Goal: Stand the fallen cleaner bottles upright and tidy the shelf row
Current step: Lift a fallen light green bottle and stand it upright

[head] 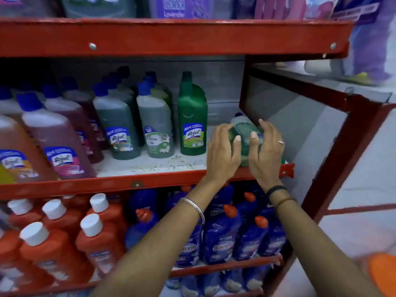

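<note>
A green cleaner bottle [244, 130] with a blue cap lies on its side at the right end of the middle shelf [150, 166], cap pointing to the back. My left hand [222, 151] grips its left side and my right hand [266, 148] grips its right side, so most of the bottle is covered. To the left a solid green bottle [192, 116] stands upright, then grey-green bottles [155, 123] with blue caps, then pink bottles [55, 138].
The red shelf beam above [171, 37] hangs low over the row. A red side frame [334, 146] closes the shelf's right end. Orange bottles [51, 249] and blue bottles [222, 232] fill the shelf below. Pale floor lies to the right.
</note>
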